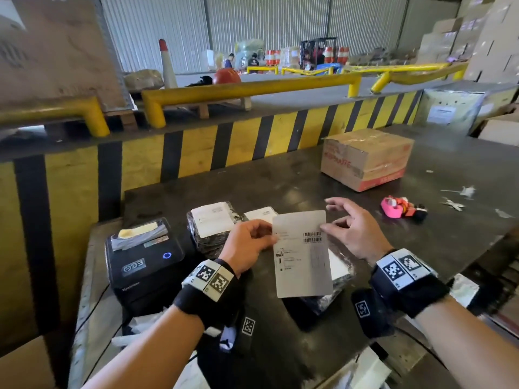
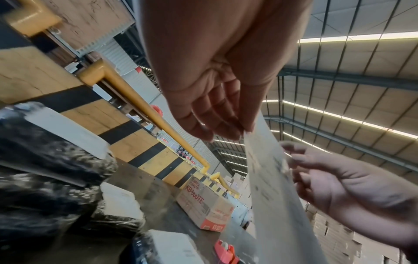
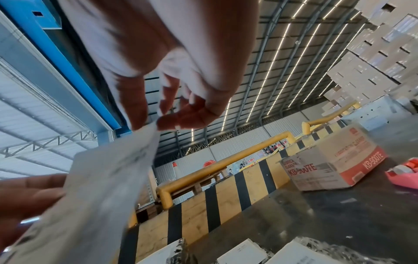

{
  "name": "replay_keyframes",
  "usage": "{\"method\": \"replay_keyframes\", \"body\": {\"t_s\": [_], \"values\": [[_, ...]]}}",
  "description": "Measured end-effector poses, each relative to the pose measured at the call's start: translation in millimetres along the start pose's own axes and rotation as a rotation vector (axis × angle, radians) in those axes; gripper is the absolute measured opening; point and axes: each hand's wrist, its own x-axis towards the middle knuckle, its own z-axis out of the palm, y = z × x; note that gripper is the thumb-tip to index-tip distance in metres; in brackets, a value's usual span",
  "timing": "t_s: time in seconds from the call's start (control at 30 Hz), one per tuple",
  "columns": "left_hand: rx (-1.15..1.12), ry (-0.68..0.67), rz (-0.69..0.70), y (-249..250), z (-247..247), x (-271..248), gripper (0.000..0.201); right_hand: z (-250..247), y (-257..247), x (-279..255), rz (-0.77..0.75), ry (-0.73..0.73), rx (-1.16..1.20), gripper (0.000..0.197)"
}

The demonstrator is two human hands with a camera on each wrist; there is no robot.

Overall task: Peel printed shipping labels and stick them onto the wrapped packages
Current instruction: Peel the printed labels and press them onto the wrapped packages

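Observation:
I hold a white shipping label sheet (image 1: 302,254) upright above the dark table, barcode facing me. My left hand (image 1: 269,240) pinches its left edge, as the left wrist view shows where the fingertips (image 2: 237,132) meet the label (image 2: 271,187). My right hand (image 1: 327,227) pinches the upper right edge between thumb and forefinger, other fingers spread; the right wrist view shows that pinch (image 3: 153,123) on the label (image 3: 101,187). A black wrapped package (image 1: 341,279) lies under the sheet, partly hidden. Another wrapped package (image 1: 210,228) with a white label lies behind my left hand.
A black label printer (image 1: 143,259) stands at the table's left. A taped cardboard box (image 1: 365,158) sits at the back right and a pink tape dispenser (image 1: 398,207) to the right. A yellow-and-black striped barrier (image 1: 196,147) runs behind the table (image 1: 449,220).

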Motion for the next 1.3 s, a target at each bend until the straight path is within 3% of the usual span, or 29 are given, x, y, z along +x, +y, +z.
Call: {"method": "replay_keyframes", "body": {"t_s": [0.1, 0.23, 0.57, 0.63, 0.77, 1.03, 1.3], "values": [[-0.065, 0.037, -0.040, 9, 26, 25, 0.011, -15, 31, 19, 0.066, -0.042, 0.037, 0.029], [-0.119, 0.076, -0.109, 19, 65, 64, 0.011, -42, 67, 44, 0.029, -0.149, 0.006, 0.012], [-0.183, 0.343, -0.272, -11, 120, 106, 0.033, -64, 113, 108, 0.023, -0.304, 0.168, 0.010], [-0.142, 0.373, -0.299, -20, 122, 103, 0.027, -57, 119, 114, 0.031, -0.356, 0.192, 0.012], [-0.053, 0.390, -0.343, -36, 118, 90, 0.011, -37, 128, 118, 0.068, -0.452, 0.260, 0.016], [-0.061, 0.359, -0.422, -55, 117, 78, 0.018, -22, 144, 113, 0.205, -0.537, 0.356, 0.011], [0.115, 0.332, -0.465, -81, 123, 88, 0.019, -16, 175, 105, 0.195, -0.520, 0.056, 0.015]]}}
